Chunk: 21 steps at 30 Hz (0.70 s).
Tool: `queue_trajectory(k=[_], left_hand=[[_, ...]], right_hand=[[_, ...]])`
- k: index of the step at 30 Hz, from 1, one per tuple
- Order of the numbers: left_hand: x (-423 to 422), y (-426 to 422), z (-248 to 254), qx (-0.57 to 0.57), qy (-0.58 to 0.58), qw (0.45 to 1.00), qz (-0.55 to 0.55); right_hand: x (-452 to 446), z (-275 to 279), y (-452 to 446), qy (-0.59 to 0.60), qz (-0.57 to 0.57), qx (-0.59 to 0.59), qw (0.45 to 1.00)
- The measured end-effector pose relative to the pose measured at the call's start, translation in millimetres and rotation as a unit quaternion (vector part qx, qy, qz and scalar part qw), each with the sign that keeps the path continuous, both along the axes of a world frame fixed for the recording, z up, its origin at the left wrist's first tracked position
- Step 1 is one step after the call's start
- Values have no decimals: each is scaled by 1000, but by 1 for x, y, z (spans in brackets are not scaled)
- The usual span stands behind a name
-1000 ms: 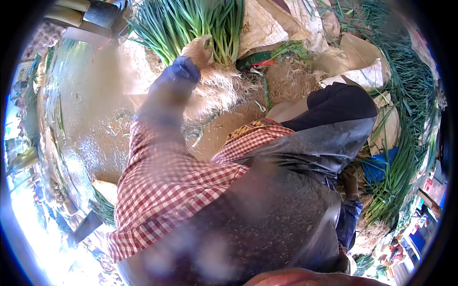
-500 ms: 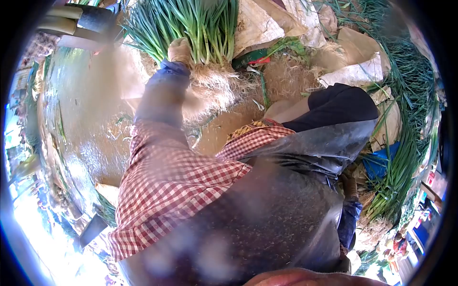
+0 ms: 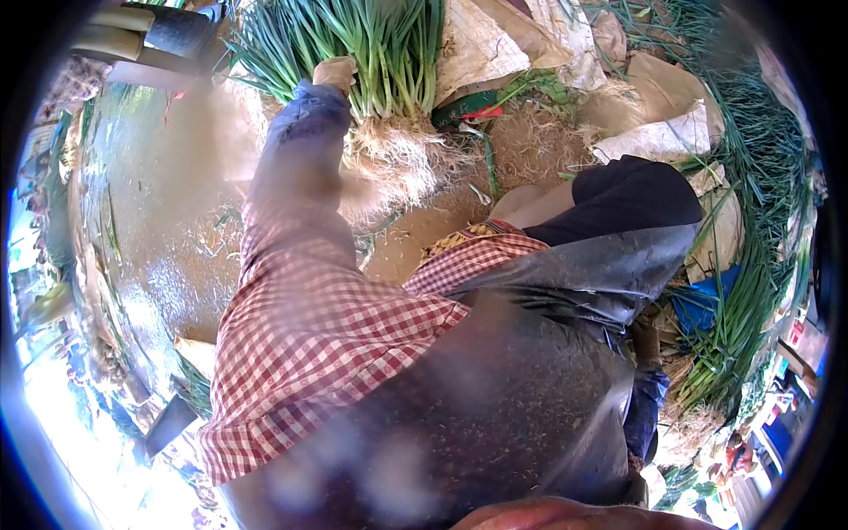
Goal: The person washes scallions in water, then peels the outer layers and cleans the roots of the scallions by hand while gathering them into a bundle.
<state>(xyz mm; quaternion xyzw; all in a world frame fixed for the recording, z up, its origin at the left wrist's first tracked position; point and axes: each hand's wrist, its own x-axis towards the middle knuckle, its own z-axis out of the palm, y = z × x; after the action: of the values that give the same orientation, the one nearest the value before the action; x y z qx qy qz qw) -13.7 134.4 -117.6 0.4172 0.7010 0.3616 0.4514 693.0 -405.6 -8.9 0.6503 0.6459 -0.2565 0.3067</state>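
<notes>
My left hand (image 3: 336, 73), in a tan glove with a blue cuff, reaches forward into a thick bunch of green onions (image 3: 389, 66). It touches their leaves near the left side, and its fingers are hidden among them. Pale, stringy roots (image 3: 402, 155) hang toward me from the bunch. Low on the right, beside my knee, my right hand (image 3: 647, 344) is partly covered by the dark apron (image 3: 495, 397); its fingers cannot be made out. It is nearest to a pile of green onions (image 3: 729, 344) on that side.
Brown and white sacking (image 3: 658, 106) lies ahead to the right. Loose green onions (image 3: 760, 132) are heaped along the right edge. Wet, shiny ground (image 3: 159, 203) spreads to the left. A blue sheet (image 3: 707, 296) sits by my knee. A blurry smear covers part of the left.
My left hand has moved a little farther forward, deeper into the leaves, with the arm stretching out. My right hand has barely shifted.
</notes>
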Motion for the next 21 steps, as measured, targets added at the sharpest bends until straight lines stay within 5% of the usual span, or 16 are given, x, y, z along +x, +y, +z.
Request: queue_trajectory(k=[3, 11, 13, 15, 17, 19, 21], left_hand=[[22, -17, 44, -73, 35, 996, -36], [30, 4, 36, -75, 300, 948, -79], [6, 11, 12, 33, 209, 971, -109], [12, -1, 8, 18, -143, 987, 78], [16, -16, 23, 15, -147, 984, 104], [14, -25, 24, 13, -151, 980, 130], [7, -31, 19, 44, -269, 953, 128]], right_hand=[[16, -18, -11, 7, -37, -8, 999], [14, -17, -5, -15, -3, -15, 1000], [10, -13, -4, -58, -25, -51, 997], [6, -10, -4, -51, -46, -52, 996], [5, -10, -5, -44, -64, -51, 996], [18, -21, -19, 68, 61, 178, 980], [21, -26, -20, 87, 72, 200, 973]])
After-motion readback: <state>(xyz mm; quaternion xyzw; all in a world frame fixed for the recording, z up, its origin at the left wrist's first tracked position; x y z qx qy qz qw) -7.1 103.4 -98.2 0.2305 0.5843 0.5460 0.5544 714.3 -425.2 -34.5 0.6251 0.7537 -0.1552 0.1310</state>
